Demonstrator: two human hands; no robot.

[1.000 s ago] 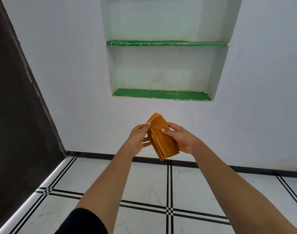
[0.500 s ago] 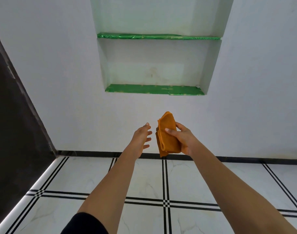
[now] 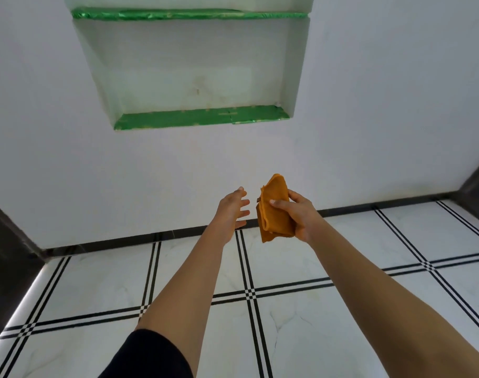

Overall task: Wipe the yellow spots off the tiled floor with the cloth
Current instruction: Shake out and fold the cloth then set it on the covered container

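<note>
A folded orange cloth (image 3: 273,211) is held upright in my right hand (image 3: 298,215), thumb across its front, out in front of me above the floor. My left hand (image 3: 232,208) is just to the left of the cloth, apart from it, fingers spread and holding nothing. Below lies the white tiled floor (image 3: 314,309) with double black lines. Faint yellowish marks show on the tile near the centre right (image 3: 312,291); they are too pale to make out clearly.
A white wall (image 3: 69,132) faces me, with a recessed niche holding green-lined shelves (image 3: 200,118). A black skirting strip (image 3: 123,241) runs along the wall's base. Dark surfaces stand at the far left (image 3: 3,241) and far right (image 3: 478,181).
My left hand has let go of the cloth and opened; the right hand alone keeps it. The view has tilted down, showing more floor.
</note>
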